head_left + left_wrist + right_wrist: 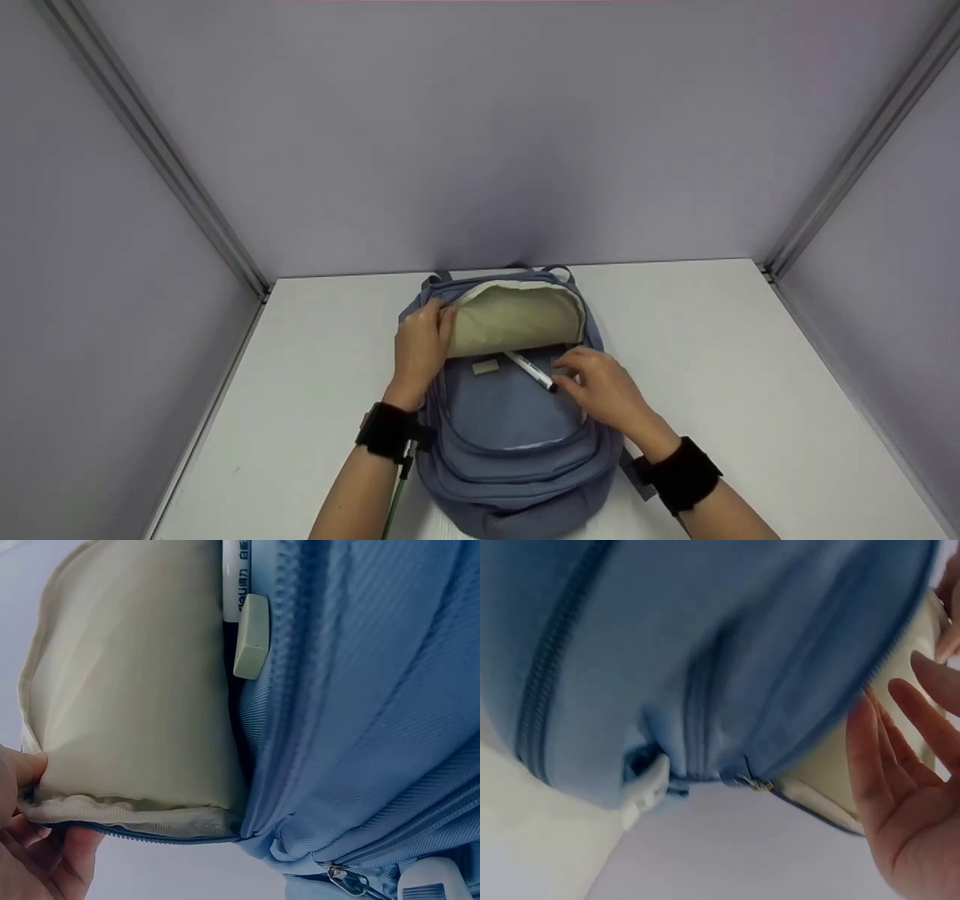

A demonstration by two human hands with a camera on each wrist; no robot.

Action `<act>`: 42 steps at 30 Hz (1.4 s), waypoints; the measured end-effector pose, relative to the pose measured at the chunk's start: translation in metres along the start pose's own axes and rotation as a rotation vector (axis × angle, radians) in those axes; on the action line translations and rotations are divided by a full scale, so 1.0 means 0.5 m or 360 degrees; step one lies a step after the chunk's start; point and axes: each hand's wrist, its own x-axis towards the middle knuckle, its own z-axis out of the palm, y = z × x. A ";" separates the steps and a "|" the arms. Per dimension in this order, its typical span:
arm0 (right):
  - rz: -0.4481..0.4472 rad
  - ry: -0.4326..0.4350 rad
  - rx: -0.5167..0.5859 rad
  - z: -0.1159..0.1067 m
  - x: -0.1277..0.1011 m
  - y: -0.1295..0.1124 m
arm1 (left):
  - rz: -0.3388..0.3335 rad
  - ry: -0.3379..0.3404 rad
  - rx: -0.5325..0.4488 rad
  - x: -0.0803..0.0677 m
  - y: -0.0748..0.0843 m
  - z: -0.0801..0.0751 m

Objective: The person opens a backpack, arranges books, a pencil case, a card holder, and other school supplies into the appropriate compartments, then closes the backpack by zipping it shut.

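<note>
Nearest the viewer, two forearms come in from the bottom edge of the head view, each with one black wrist strap (388, 431), two straps in all. The right hand (604, 391) rests on the front of the blue backpack (510, 442) with its fingers loosely bent; its fingertips (564, 380) sit at the dark-capped near end of the single white marker pen (530, 370), touching or pinching it, though the head view is too small to say which. The right wrist view shows this hand's palm open and its fingers spread and fairly straight beside the cream lining, with no pen in sight there. The pen lies slantwise across the mouth of the bag's main compartment, its far end pointing into the gap under the lining and its near end still outside on the blue fabric. Just beside it is one small pale rubber zip tab (485, 367), seen in the left wrist view lying over the pen's printed barrel. The left hand (422, 346) grips the left rim of the opened flap, thumb and fingers curled over the cream lining (517, 319) and holding it raised so that the compartment gapes. One backpack lies flat on the white table (750, 360), its top towards the far wall, where two grey carry loops (559, 270) show, and three lilac panels (480, 135) enclose the table
</note>
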 end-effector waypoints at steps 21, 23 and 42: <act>-0.0288 0.0334 -0.0016 -0.075 0.027 0.031 | 0.0202 -0.0369 -0.0466 -0.071 0.025 -0.057; -0.0341 0.0306 0.0034 -0.075 0.015 0.036 | 0.0218 -0.0451 -0.0529 -0.080 0.027 -0.061; 0.0130 -0.0192 0.0192 -0.041 -0.031 0.091 | 0.0232 -0.1289 0.0149 -0.153 0.051 -0.004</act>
